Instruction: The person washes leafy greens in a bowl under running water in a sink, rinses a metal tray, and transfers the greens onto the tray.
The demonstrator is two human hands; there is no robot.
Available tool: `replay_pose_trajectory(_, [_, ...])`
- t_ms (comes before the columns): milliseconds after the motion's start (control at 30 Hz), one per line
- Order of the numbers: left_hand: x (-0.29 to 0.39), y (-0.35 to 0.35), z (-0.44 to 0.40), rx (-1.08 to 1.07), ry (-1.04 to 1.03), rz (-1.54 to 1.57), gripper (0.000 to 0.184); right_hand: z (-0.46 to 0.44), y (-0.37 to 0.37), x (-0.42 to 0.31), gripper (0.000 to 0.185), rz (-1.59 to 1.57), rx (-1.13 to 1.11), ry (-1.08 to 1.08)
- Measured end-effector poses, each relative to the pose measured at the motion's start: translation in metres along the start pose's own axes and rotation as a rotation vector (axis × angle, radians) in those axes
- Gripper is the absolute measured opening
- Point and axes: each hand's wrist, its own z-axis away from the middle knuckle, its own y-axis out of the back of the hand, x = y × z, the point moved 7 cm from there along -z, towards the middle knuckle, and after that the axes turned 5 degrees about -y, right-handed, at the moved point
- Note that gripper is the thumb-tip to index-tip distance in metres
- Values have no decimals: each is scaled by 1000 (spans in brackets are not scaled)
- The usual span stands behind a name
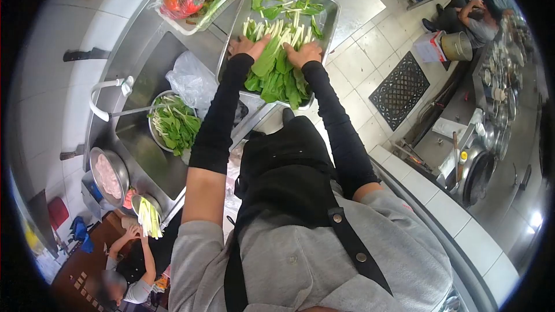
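Observation:
A bunch of leafy greens with pale stalks lies in a rectangular metal tray, leaves toward me. My left hand is around the left side of the bunch by the tray's left wall, thumb over the stalks. From the other side, my right hand holds the bunch, its thumb pointing inward across the stalks. Both hands' fingertips are partly hidden among the greens. A few smaller loose greens are at the tray's far end.
Left of the tray are a white basket of bagged vegetables, a sink, a clear plastic bag and a bowl of greens. A co-worker's hands are at lower left. A black floor mat and cooking station are to the right.

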Motion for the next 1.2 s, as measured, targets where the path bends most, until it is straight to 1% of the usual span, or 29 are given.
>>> replay_pose_trajectory(33, [-1, -5, -4, -3, 41, 49, 102, -4, 1, 0, 105, -127, -96, -16])
replay_pose_trajectory(100, [6, -27, -14, -235, -95, 454, 95, -1, -5, -4, 96, -474, -299, -82])
replay_pose_trajectory(133, [16, -27, -5, -345, -119, 677, 84, 5, -7, -9, 92, -643, -404, -113])
replay_pose_trajectory(167, [26, -28, 6, -468, -117, 898, 74, 31, 19, -35, 78, -999, -546, -99])
replay_pose_trajectory(233, [22, -56, -4, -528, -114, 1071, 64, 19, -12, -32, 71, -1152, -653, -75])
replay_pose_trajectory(267, [29, -54, 0, -556, -120, 1159, 60, 20, -10, -41, 68, -1229, -704, -60])
replay_pose_trajectory(300, [27, -51, 5, -505, -69, 1183, 48, 22, -4, -40, 61, -1229, -700, -57])
replay_pose_trajectory(400, [42, -15, 37, -364, -247, 1339, 40, 29, 20, -42, 61, -1056, -568, 56])
replay_pose_trajectory(433, [45, -3, 51, -404, -227, 1394, 35, 38, 36, -51, 60, -1020, -561, 119])
replay_pose_trajectory(467, [50, 11, 65, -369, -248, 1497, 36, 45, 45, -58, 58, -1091, -546, 172])
replay_pose_trajectory(533, [47, 24, 73, -315, -304, 1669, 37, 71, 79, -86, 47, -1042, -483, 289])
replay_pose_trajectory(567, [40, 61, 97, -238, -314, 1535, 39, 83, 83, -97, 43, -1054, -513, 261])
replay_pose_trajectory(600, [31, 73, 102, -205, -372, 1503, 44, 109, 97, -120, 40, -1101, -555, 241])
replay_pose_trajectory(633, [17, 103, 117, -64, -423, 1421, 49, 128, 103, -139, 40, -1062, -546, 283])
replay_pose_trajectory(667, [4, 121, 129, -89, -448, 1508, 52, 146, 107, -157, 43, -967, -547, 344])
replay_pose_trajectory(733, [-40, 156, 150, -14, -444, 1486, 52, 178, 98, -195, 46, -905, -555, 446])
replay_pose_trajectory(800, [-95, 172, 163, 106, -389, 1583, 51, 209, 71, -231, 49, -850, -596, 562])
replay_pose_trajectory(833, [-127, 178, 167, 161, -364, 1630, 51, 228, 52, -253, 51, -825, -651, 571])
replay_pose_trajectory(867, [-167, 174, 167, 177, -300, 1613, 50, 240, 26, -269, 53, -732, -660, 639])
replay_pose_trajectory(900, [-204, 175, 170, 203, -185, 1634, 50, 258, -5, -288, 55, -800, -806, 578])
replay_pose_trajectory(933, [-246, 166, 169, 234, -84, 1669, 48, 268, -48, -300, 57, -806, -914, 541])
replay_pose_trajectory(967, [-292, 151, 159, 308, -42, 1640, 46, 275, -97, -312, 58, -791, -975, 591])
replay_pose_trajectory(1000, [-340, 133, 147, 340, 50, 1667, 47, 289, -131, -332, 60, -743, -1047, 592])
replay_pose_trajectory(1033, [-385, 112, 138, 363, 148, 1693, 47, 287, -204, -332, 62, -743, -1080, 578])
replay_pose_trajectory(1067, [-431, 99, 128, 446, 148, 1553, 54, 295, -247, -343, 64, -613, -1108, 543])
replay_pose_trajectory(1100, [-492, 58, 101, 491, 73, 1512, 61, 305, -302, -353, 70, -726, -1232, 532])
replay_pose_trajectory(1133, [-520, 52, 94, 451, 204, 1472, 66, 303, -355, -356, 66, -513, -1143, 560])
replay_pose_trajectory(1167, [-545, 47, 90, 406, 334, 1425, 71, 303, -399, -360, 72, -386, -1071, 583])
replay_pose_trajectory(1200, [-622, -6, 57, 396, 428, 1241, 84, 304, -427, -366, 80, -272, -914, 617])
